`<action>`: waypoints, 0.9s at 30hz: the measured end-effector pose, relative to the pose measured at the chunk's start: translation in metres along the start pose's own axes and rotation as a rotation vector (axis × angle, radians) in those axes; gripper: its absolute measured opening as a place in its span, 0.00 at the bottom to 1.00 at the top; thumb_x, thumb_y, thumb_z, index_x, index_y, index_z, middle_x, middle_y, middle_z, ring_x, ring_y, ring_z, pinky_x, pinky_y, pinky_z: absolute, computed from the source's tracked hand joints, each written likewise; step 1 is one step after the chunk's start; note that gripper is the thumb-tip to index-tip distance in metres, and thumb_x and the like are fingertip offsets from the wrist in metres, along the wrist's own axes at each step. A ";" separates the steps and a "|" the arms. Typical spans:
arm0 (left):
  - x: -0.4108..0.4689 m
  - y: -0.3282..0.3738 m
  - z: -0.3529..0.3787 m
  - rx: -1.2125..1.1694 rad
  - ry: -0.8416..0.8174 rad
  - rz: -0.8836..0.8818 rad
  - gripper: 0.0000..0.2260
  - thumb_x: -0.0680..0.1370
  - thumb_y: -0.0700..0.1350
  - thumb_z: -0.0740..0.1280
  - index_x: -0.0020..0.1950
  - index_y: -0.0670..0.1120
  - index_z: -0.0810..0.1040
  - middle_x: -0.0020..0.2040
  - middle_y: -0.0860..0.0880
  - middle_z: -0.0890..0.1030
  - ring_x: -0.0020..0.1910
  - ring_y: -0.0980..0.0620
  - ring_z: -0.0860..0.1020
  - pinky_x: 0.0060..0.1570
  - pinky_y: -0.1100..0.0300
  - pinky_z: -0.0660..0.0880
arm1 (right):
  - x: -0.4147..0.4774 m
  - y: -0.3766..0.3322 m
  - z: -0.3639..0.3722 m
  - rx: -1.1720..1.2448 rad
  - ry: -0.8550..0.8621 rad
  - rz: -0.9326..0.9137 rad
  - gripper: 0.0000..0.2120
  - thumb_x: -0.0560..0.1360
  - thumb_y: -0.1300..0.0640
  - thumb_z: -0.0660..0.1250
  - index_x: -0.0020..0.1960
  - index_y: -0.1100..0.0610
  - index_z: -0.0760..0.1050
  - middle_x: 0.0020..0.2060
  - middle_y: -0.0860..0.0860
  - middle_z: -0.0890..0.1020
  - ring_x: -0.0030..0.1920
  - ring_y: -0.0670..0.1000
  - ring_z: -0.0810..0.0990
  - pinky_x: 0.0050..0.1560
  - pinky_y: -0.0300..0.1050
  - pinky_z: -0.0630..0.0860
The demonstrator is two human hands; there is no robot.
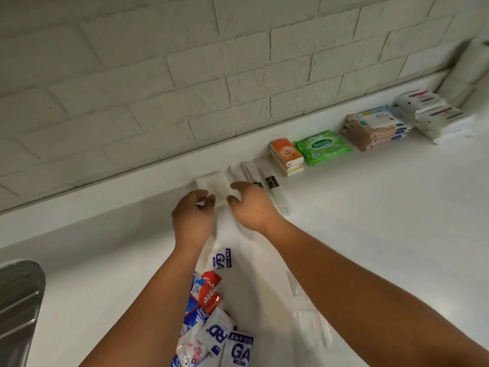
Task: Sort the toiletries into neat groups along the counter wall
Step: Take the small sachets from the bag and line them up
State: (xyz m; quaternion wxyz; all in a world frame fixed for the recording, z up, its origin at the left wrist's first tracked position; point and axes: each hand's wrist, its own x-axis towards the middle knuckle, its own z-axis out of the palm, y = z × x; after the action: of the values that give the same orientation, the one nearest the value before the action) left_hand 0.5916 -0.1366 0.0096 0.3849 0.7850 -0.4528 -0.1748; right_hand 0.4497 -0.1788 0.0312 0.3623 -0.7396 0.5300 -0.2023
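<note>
Left hand (193,215): fingers curled, pinching the corner of something small and white. Right hand (251,206): fingers curled down onto the near-right edge of the white flat packets (211,185); can't tell if it grips or just presses. The two hands bracket that packet stack from the near side, likely squaring it so it sits flush with the brick wall (185,75).

Stack is touching both sets of fingertips, just far of them, at the left end of the sorted row.

Row runs right along the wall, one type per group:
- long white sachets (254,176), just beside the right hand
- orange tissue packs (287,157)
- green wipes pack (322,147)
- stacked wipes packs (375,128)
- white packs (436,115)
- paper rolls (471,67) at the far right (blurred)

Unsorted pile (211,313) lies near, between the forearms: toothpaste, printed sachets. Clear wrapped items (309,313) sit under the right forearm. Wall space left of the stack looks like the next slot on the counter (370,221).
</note>
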 end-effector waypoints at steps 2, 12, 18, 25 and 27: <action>-0.025 0.009 -0.003 -0.030 -0.020 0.098 0.10 0.79 0.48 0.68 0.58 0.47 0.82 0.52 0.54 0.83 0.47 0.57 0.79 0.49 0.70 0.71 | -0.024 0.005 -0.016 0.002 0.019 -0.053 0.19 0.80 0.55 0.63 0.69 0.58 0.73 0.68 0.53 0.77 0.68 0.53 0.73 0.68 0.41 0.66; -0.142 0.030 0.015 -0.055 -0.206 0.400 0.09 0.79 0.47 0.70 0.58 0.48 0.82 0.54 0.54 0.82 0.51 0.55 0.79 0.55 0.57 0.76 | -0.146 0.064 -0.060 -0.100 0.087 -0.003 0.13 0.80 0.57 0.63 0.63 0.52 0.78 0.63 0.47 0.79 0.63 0.48 0.76 0.66 0.37 0.68; -0.196 0.027 0.044 0.010 -0.423 0.524 0.10 0.77 0.49 0.70 0.57 0.50 0.82 0.56 0.56 0.82 0.56 0.55 0.77 0.59 0.61 0.73 | -0.211 0.111 -0.076 -0.230 0.064 0.069 0.15 0.80 0.55 0.64 0.66 0.52 0.77 0.66 0.46 0.77 0.66 0.48 0.74 0.65 0.33 0.63; -0.233 0.029 0.080 0.099 -0.597 0.619 0.19 0.75 0.53 0.72 0.63 0.48 0.80 0.60 0.54 0.78 0.61 0.54 0.72 0.63 0.59 0.71 | -0.265 0.148 -0.089 -0.361 0.051 0.183 0.26 0.74 0.49 0.72 0.70 0.51 0.73 0.68 0.44 0.73 0.70 0.49 0.68 0.64 0.32 0.61; -0.237 0.031 0.087 0.172 -0.609 0.670 0.23 0.73 0.56 0.73 0.65 0.48 0.78 0.62 0.53 0.77 0.61 0.51 0.72 0.63 0.56 0.71 | -0.274 0.152 -0.088 -0.422 -0.003 0.200 0.31 0.71 0.46 0.73 0.72 0.49 0.70 0.70 0.44 0.71 0.70 0.49 0.66 0.66 0.35 0.63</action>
State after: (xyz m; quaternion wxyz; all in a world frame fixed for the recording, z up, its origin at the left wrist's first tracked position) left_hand 0.3941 0.0158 -0.0404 0.2031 0.5375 -0.7868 -0.2252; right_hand 0.1945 0.0211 -0.0019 0.2186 -0.7430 0.6307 -0.0489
